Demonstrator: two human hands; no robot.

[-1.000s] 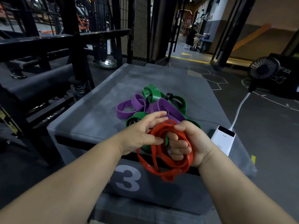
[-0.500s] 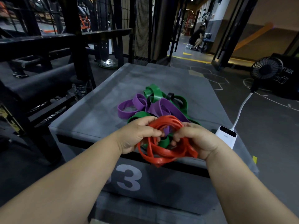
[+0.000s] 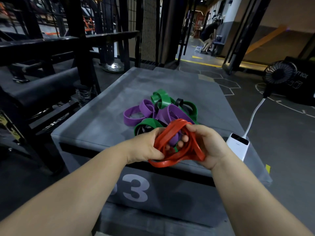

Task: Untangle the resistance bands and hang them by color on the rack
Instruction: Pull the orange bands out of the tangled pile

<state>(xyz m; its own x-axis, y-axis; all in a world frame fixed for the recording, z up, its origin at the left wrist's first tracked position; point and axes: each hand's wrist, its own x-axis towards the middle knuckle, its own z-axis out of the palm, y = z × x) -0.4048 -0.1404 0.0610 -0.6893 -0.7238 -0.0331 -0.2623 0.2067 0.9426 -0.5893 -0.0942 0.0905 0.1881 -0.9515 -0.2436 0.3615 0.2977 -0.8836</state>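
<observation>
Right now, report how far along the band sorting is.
Done: nothing; no band hangs anywhere in view. In hand: left hand and right hand both grip the coiled red band above the near edge of the grey box. Left: purple bands, green bands and a black band lie tangled on the box, all unhung.

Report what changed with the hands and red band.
The left hand, then open-fingered against the red band, now grips it; the band, earlier upright in the right hand, has tipped flatter between both. The purple and green pile on the box stayed put.
</observation>
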